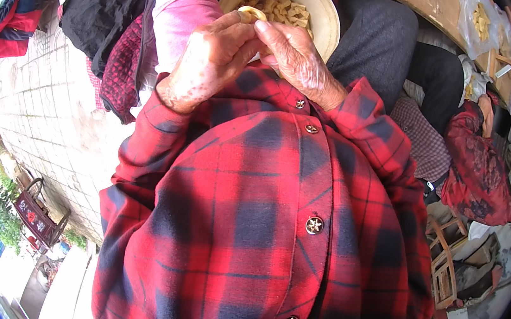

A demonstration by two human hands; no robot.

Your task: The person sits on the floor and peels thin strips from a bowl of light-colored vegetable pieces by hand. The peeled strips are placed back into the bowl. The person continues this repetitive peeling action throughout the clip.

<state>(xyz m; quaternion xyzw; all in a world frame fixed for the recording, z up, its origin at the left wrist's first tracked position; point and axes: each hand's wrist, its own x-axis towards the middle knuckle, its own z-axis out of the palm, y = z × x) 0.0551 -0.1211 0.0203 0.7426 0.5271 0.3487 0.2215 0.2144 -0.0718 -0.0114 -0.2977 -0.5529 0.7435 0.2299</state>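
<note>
My left hand [215, 59] and my right hand [301, 60] meet at the fingertips in front of my chest. Between them they pinch a looped pale-yellow strip [253, 12]; its material is unclear. The right thumb presses close beside the loop, and part of the strip is hidden by fingers. Just beyond is a cream-coloured round basin [326, 20], its near side partly covered by my hands. Many folded yellowish pieces [286, 10] lie in the basin.
A wooden tabletop [427, 6] curves along the far side, with a clear plastic bag [478, 24] of yellow strips at right. Another person's patterned sleeve [479, 168] and hand [485, 113] are at right. A wooden chair frame [445, 273] stands lower right; tiled paving [47, 100] lies left.
</note>
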